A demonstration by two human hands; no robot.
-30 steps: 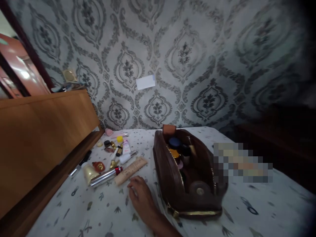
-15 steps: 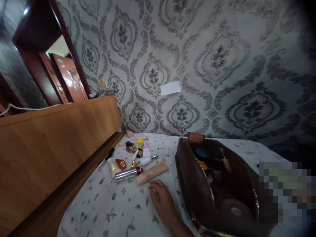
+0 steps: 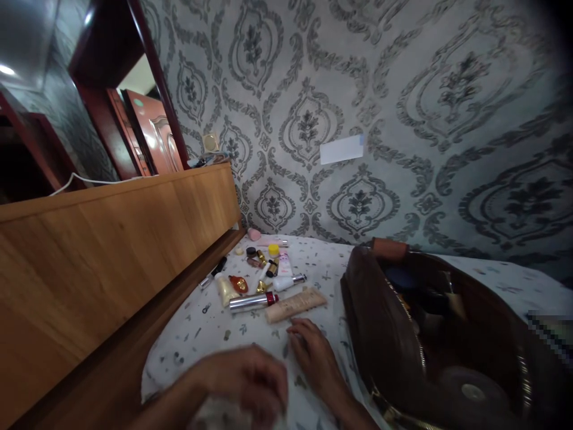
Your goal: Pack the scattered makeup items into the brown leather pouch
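Note:
My right hand (image 3: 316, 358) rests on the patterned white sheet (image 3: 188, 358), its fingers loosely spread and nothing in them. Just beyond its fingertips lies a beige squeeze tube (image 3: 296, 305). My left hand (image 3: 250, 379) hangs to the left of it with bent fingers, smeared by motion, so whether it grips anything is unclear. Beside the tube is a silver cylinder with a red end (image 3: 251, 302). Past these are a cream-coloured tube (image 3: 225, 291), an amber bottle (image 3: 239, 284), a white tube with a silver cap (image 3: 289, 282) and a yellow-lidded jar (image 3: 273, 251).
A dark brown zip bag (image 3: 380, 322) stands gaping at the right, with several items inside. Along the left runs a wooden board (image 3: 134, 233). The patterned wall (image 3: 308, 197) closes off the back. A pink sponge-like piece (image 3: 253, 234) lies near the corner.
My left hand has come into view from the lower left. The view has turned left, shifting the scene rightward. My right hand stays by the beige tube.

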